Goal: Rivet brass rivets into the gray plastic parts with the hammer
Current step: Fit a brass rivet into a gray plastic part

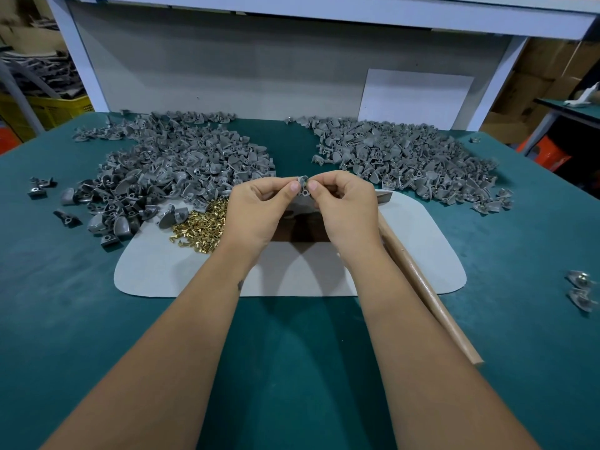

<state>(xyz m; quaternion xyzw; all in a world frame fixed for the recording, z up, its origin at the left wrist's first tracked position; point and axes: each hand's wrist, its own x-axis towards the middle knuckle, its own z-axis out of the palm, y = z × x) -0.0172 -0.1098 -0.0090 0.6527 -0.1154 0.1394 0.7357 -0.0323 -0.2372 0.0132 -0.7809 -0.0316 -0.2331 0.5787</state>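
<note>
My left hand (259, 206) and my right hand (345, 203) meet above the pale mat (181, 274), and between their fingertips they pinch one small gray plastic part (304, 185). Whether a rivet sits in it is too small to tell. A heap of brass rivets (201, 227) lies on the mat just left of my left hand. The hammer lies to the right of my right hand, its wooden handle (431, 297) running toward me and its head (384, 198) partly hidden behind that hand. A dark block (302, 230) on the mat shows beneath my hands.
Two big piles of gray plastic parts cover the green table, one at the back left (168, 170) and one at the back right (409, 164). Stray parts lie at the far left (40, 186) and the right edge (581, 287). A white frame and gray backboard (259, 69) close the rear.
</note>
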